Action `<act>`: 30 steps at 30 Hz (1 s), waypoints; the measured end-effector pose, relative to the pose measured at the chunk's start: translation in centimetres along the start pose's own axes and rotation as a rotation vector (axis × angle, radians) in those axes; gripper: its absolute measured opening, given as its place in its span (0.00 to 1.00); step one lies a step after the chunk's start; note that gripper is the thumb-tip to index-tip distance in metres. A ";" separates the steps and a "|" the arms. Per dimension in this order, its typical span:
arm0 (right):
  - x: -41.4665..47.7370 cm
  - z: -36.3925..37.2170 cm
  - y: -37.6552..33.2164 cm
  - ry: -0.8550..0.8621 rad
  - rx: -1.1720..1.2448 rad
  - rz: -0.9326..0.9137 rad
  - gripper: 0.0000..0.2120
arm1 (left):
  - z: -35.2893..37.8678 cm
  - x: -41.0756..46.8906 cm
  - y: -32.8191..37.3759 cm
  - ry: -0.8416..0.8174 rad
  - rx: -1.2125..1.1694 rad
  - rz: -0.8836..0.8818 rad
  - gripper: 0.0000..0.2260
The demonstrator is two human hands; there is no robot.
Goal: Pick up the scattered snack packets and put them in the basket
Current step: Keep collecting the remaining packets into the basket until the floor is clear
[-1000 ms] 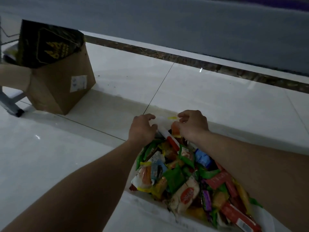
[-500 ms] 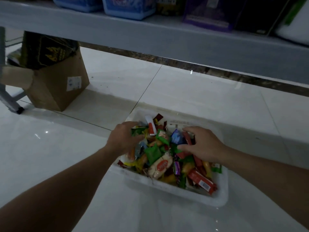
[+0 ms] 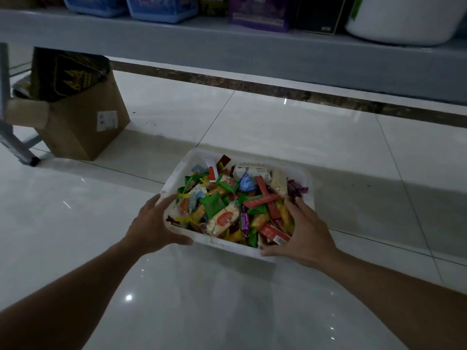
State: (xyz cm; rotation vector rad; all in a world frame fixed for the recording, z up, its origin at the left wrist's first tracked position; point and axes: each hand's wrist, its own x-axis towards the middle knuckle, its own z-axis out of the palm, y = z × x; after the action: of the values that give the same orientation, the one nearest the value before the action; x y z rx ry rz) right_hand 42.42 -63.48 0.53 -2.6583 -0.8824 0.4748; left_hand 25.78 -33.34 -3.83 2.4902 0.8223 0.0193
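Note:
A white plastic basket point(image 3: 227, 245) stands on the glossy tiled floor, heaped with several colourful snack packets point(image 3: 222, 210). At the basket's near left corner sits my left hand point(image 3: 154, 223), with fingers along the left rim and the thumb against the front wall. My right hand point(image 3: 305, 233) holds the near right corner the same way, fingers spread over the right rim beside the packets and thumb on the front wall. I see no loose packets on the floor around the basket.
A brown cardboard box point(image 3: 83, 127) with a dark bag point(image 3: 68, 72) in it stands at the left, beside a metal leg point(image 3: 15, 145). A grey shelf point(image 3: 227, 44) runs across the back, carrying blue containers, a purple box and a white tub point(image 3: 404, 18).
Both hands have drawn back from among the packets at the basket's far side to its near corners and taken hold there. The view has pulled back, showing the whole basket and the shelf.

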 end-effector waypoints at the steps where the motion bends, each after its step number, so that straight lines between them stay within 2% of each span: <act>1: -0.1 0.1 0.3 -0.007 -0.006 0.005 0.68 | 0.4 0.1 -0.3 0.002 -0.004 -0.001 0.60; 6: -0.5 1.8 1.4 -0.065 0.018 0.042 0.73 | 1.3 0.6 -0.9 0.012 -0.065 0.020 0.60; 19: 2.0 2.5 2.5 -0.043 0.055 0.065 0.74 | 1.0 4.4 -0.2 -0.040 -0.044 0.015 0.61; 30: 8.4 0.2 3.4 -0.038 -0.015 0.078 0.74 | 0.1 10.3 2.5 -0.060 -0.028 -0.004 0.56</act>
State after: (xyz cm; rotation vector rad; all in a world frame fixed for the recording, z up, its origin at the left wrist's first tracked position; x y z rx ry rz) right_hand 50.45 -60.83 -2.68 -2.7141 -0.7981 0.5407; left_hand 35.64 -29.34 -4.23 2.4509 0.7969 -0.0456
